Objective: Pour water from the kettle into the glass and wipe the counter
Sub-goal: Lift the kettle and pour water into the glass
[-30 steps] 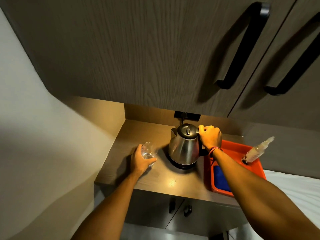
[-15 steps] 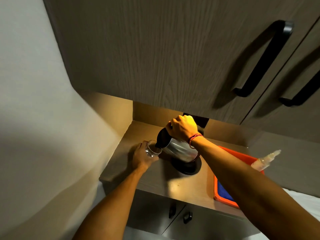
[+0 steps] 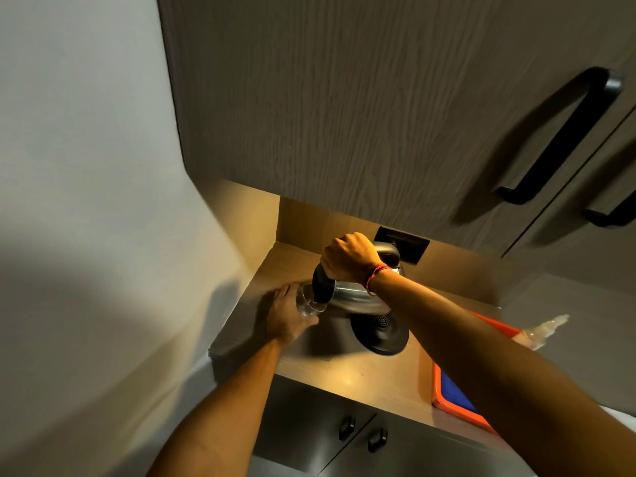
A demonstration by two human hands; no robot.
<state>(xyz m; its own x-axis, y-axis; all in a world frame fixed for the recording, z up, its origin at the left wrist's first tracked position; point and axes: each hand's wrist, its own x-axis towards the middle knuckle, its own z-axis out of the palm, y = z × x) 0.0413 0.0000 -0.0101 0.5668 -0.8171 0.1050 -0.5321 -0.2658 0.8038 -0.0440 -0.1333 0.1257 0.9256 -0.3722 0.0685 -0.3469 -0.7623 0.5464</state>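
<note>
I see both forearms bare, no sleeves reaching them. A thin red thread band [image 3: 374,277] circles the right wrist, just behind the fingers; the left wrist carries nothing.

Kitchenette: wood cabinets [image 3: 344,98], counter [image 3: 361,376], kettle [image 3: 354,297]

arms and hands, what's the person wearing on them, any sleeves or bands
Both forearms are bare, with no sleeves in view and no gloves. The right hand has a thin red thread band tied around its wrist. The left hand shows no band, watch or ring that can be made out.
</note>
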